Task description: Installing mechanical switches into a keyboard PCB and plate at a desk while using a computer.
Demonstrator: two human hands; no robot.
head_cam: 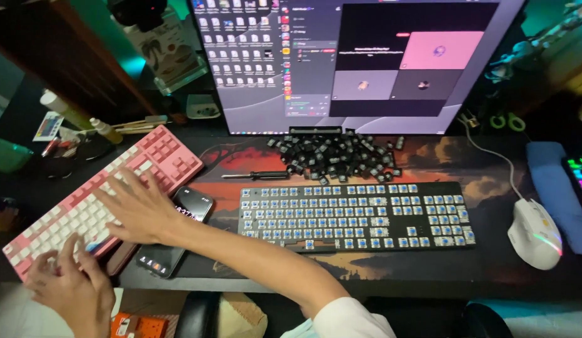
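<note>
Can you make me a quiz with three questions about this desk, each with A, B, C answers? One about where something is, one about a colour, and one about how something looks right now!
1. Where is the pile of black keycaps?
A. Between the monitor and the black keyboard
B. On the pink keyboard
C. Beside the mouse

2. What colour are the switches on the black keyboard?
A. Red
B. Blue
C. Green

3. How is the black keyboard now?
A. Fully capped
B. Keycaps off, switches bare
C. Upside down

Answers: 1 A, the pile lies below the monitor. 2 B, blue squares show in every row. 3 B, the caps are heaped apart. Both the left hand and right hand rest on the pink keyboard.
</note>
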